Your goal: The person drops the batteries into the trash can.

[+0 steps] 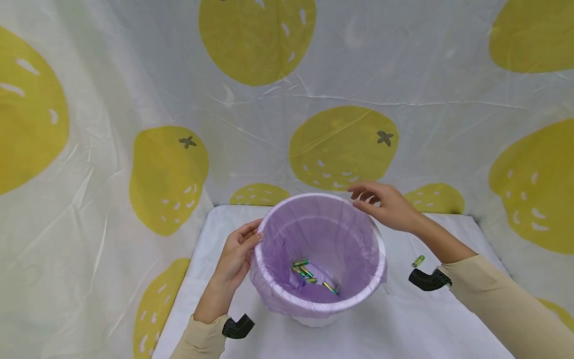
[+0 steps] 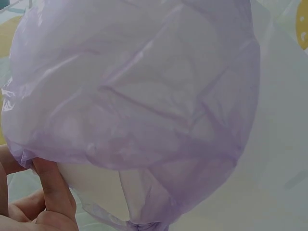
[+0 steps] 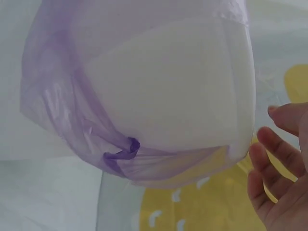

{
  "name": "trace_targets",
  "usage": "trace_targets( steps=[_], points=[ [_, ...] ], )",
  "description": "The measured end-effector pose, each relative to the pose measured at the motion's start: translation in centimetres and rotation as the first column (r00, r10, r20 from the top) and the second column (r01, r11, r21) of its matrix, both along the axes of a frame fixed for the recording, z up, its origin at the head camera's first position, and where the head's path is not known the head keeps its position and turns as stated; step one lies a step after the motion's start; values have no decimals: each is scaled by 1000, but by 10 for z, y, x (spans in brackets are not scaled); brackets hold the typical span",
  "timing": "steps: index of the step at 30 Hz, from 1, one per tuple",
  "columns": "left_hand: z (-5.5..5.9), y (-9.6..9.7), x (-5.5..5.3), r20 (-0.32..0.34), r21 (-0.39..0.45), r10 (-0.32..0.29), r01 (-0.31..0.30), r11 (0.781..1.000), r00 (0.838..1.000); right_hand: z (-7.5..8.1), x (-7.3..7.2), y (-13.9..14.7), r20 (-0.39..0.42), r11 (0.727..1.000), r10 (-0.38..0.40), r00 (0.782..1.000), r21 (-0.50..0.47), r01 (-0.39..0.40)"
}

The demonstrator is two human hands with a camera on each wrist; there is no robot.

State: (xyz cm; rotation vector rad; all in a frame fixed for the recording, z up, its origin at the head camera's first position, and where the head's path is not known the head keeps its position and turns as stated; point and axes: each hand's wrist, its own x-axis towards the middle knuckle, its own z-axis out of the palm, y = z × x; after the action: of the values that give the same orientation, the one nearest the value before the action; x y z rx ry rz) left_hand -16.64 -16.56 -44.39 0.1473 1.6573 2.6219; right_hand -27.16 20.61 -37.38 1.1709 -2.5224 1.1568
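A white trash bin [image 1: 314, 320] stands upright on the table, with a thin purple bag [image 1: 343, 239] lining it and folded over its rim. Several green and gold batteries [image 1: 303, 270] lie at its bottom. My left hand [image 1: 233, 252] holds the left side of the rim, thumb on top and fingers outside under the bag's overhang. Near the far right of the rim is my right hand [image 1: 387, 207], fingers loosely bent around nothing. The right wrist view shows its fingertips [image 3: 257, 156] close beside the bin wall [image 3: 173, 91]. A knotted bit of bag [image 3: 125, 149] hangs there.
One more green battery [image 1: 418, 261] lies on the white tabletop [image 1: 430, 319], right of the bin and beside the right forearm. Behind and to the sides hangs a pale sheet [image 1: 251, 149] printed with yellow fruit. Each wrist carries a black camera mount [image 1: 430, 279].
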Motion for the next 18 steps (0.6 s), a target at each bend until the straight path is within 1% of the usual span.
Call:
trace_targets(
  steps=[3, 9, 18],
  points=[
    [-1, -1, -1, -3, -5, -3, 3, 1000, 1000, -2, 4, 6, 4, 1000, -16, 1000, -1, 16],
    [0, 0, 0, -3, 12, -5, 5, 1000, 1000, -7, 9, 20, 2, 999, -53, 999, 3, 53],
    [-1, 0, 0, -5, 16, -1, 2, 1000, 1000, -21, 14, 40, 14, 994, -108, 994, 1, 108]
  ],
)
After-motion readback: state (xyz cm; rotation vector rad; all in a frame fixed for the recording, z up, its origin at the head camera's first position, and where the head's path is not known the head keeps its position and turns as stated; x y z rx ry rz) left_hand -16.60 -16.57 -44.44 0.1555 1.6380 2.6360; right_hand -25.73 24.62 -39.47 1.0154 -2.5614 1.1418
